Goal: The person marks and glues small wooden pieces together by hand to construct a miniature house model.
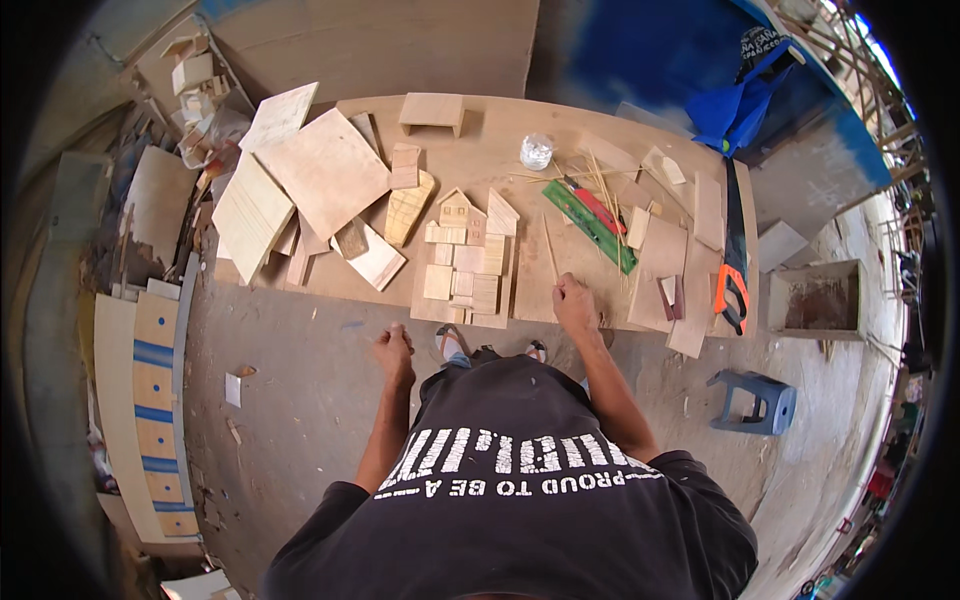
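Note:
My right hand [573, 303] is closed at the table's front edge, pinching a thin wooden stick [550, 246] that points away from me over the tabletop. Off the front edge, left of centre, my left hand [395, 350] is curled closed; what it holds, if anything, is too small to make out. Between the two hands, on the table, lies a flat wooden panel [421, 312] bearing a house-shaped arrangement of small wooden blocks [466, 258]. The block with the peaked top has small window marks.
Plywood sheets [325, 170] are piled at the table's left. Right of centre lie a green ruler [590, 228], a red cutter [598, 206], thin sticks and a clear container [536, 151]. An orange-handled handsaw [733, 290] lies at the right edge. A blue stool [757, 402] stands on the floor.

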Motion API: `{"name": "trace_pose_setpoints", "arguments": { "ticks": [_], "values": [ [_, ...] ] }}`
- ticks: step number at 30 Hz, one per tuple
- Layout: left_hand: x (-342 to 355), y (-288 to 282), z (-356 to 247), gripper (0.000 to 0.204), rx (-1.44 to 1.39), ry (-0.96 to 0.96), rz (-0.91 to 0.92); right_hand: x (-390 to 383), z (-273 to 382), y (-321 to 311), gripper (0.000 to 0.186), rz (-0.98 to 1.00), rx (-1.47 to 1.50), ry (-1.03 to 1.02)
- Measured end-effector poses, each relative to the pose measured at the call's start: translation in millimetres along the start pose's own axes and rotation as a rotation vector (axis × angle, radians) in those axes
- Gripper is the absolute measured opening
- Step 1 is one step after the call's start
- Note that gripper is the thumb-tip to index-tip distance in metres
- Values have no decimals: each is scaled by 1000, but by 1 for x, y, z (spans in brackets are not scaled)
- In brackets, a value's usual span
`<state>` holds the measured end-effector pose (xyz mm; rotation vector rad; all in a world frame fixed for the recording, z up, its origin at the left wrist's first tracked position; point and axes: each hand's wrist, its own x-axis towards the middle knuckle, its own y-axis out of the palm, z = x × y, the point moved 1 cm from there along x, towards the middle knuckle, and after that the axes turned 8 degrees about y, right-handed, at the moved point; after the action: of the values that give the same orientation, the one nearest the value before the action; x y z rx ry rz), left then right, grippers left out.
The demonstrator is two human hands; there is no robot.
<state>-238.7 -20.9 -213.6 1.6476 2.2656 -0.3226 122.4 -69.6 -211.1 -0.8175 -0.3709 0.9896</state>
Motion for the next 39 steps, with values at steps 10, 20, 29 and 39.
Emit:
{"name": "trace_pose_setpoints", "arguments": {
  "ticks": [10,20,29,39],
  "values": [
    [-98,21,88,26,322,-226,331,13,-18,6,13,44,87,-116],
    [-140,22,59,29,493,-68,174,14,-21,8,12,-5,87,-108],
    [-98,99,-41,27,741,594,320,-31,44,-7,16,311,418,-33],
    [1,160,-47,16,498,634,560,-37,117,51,17,64,126,-52]
  ]
}}
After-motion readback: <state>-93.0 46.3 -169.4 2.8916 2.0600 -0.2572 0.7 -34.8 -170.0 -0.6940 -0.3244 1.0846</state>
